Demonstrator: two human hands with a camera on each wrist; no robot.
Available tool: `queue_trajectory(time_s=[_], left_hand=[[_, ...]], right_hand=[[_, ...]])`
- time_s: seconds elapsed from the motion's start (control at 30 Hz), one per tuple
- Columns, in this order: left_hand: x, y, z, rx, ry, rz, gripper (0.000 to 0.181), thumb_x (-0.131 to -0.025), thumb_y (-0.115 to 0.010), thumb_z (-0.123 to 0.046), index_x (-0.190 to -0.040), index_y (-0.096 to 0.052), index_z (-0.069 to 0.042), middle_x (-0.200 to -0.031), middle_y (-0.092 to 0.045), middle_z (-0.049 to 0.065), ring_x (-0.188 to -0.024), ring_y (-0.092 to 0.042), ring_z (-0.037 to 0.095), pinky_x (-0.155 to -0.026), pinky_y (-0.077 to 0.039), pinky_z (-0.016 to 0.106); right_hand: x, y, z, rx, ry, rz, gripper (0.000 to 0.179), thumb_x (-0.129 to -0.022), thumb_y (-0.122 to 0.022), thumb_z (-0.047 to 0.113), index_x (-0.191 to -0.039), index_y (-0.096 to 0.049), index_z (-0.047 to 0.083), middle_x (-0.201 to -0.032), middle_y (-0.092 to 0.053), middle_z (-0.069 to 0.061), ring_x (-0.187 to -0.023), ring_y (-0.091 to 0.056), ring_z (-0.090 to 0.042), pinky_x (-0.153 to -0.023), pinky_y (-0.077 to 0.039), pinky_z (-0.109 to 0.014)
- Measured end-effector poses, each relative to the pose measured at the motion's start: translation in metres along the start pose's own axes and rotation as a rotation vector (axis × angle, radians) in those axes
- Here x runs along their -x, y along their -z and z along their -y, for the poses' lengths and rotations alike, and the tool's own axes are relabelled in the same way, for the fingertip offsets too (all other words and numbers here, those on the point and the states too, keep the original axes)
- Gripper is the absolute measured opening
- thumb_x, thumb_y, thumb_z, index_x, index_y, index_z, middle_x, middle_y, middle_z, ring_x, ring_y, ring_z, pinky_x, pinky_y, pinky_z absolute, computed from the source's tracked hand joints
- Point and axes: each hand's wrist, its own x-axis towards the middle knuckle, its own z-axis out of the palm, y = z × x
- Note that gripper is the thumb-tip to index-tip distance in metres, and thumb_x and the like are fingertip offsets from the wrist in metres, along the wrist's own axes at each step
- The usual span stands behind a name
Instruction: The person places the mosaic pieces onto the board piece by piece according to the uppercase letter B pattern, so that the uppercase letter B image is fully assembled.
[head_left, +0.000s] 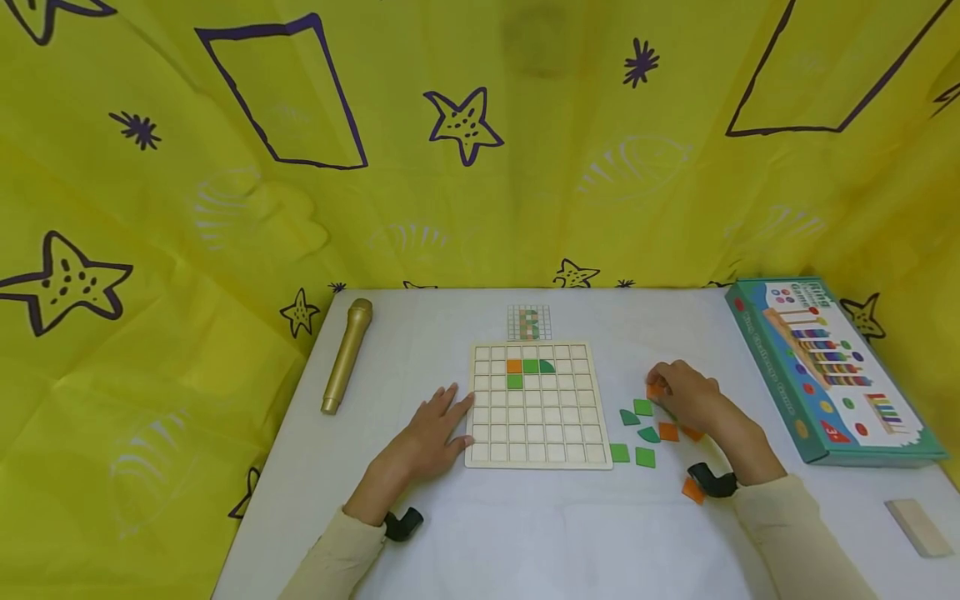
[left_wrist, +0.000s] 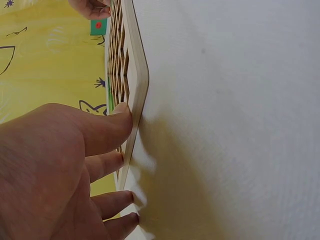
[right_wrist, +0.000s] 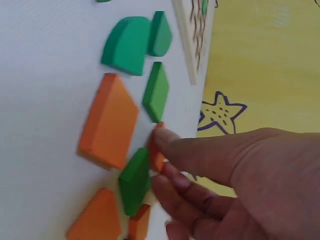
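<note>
A wooden grid board [head_left: 557,433] lies on the white table. In its upper cells sit an orange square [head_left: 513,366], two green squares and a dark green quarter-circle [head_left: 547,367]. My left hand [head_left: 426,440] rests at the board's left edge, fingers extended; its thumb [left_wrist: 112,131] touches the rim in the left wrist view. Right of the board, my right hand [head_left: 692,398] pinches an orange square tile [right_wrist: 157,150] between thumb and fingers, low over the table. Around it lie loose green squares [head_left: 645,457], orange squares [head_left: 669,432] and green quarter-circles [head_left: 648,434].
Behind the board lies a small pattern card [head_left: 528,322] with a coloured grid. A gold microphone [head_left: 348,354] lies at the left. On the right are a green game box [head_left: 840,375] and a pale block [head_left: 917,527]. A yellow curtain [head_left: 480,200] encloses the table.
</note>
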Motion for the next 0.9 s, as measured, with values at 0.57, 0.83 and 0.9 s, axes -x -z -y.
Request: queue_trajectory(time_s=[0.57,0.83,0.9], left_hand=[[-0.001,-0.001,0.0,-0.005,0.003,-0.003,0.067,-0.109,-0.058,-0.037,-0.167,-0.033,-0.014,-0.175,-0.02,0.019,-0.162,-0.015,0.04,-0.13,-0.019,0.059],[-0.001,-0.001,0.0,-0.002,0.01,0.0,0.067,-0.108,-0.059,-0.037,-0.167,-0.034,-0.014,-0.175,-0.02,0.019,-0.162,-0.015,0.04,-0.13,-0.019,0.06],[-0.001,-0.002,0.001,-0.001,0.01,0.002,0.067,-0.108,-0.058,-0.037,-0.167,-0.033,-0.014,-0.175,-0.02,0.019,-0.163,-0.014,0.04,-0.13,-0.019,0.059]], right_hand=[[-0.008,-0.014,-0.014,-0.063,0.07,-0.141,0.025,-0.104,-0.063,0.004,-0.126,-0.061,-0.008,-0.115,-0.057,-0.024,-0.099,-0.058,-0.036,-0.092,-0.054,-0.056],[-0.018,-0.016,-0.005,-0.085,0.045,-0.119,0.028,-0.106,-0.06,0.007,-0.13,-0.061,-0.006,-0.118,-0.057,-0.023,-0.1,-0.058,-0.035,-0.097,-0.054,-0.057],[-0.021,-0.017,-0.001,-0.101,0.044,-0.117,0.028,-0.108,-0.057,0.008,-0.132,-0.06,-0.006,-0.12,-0.056,-0.023,-0.101,-0.057,-0.034,-0.096,-0.054,-0.055]])
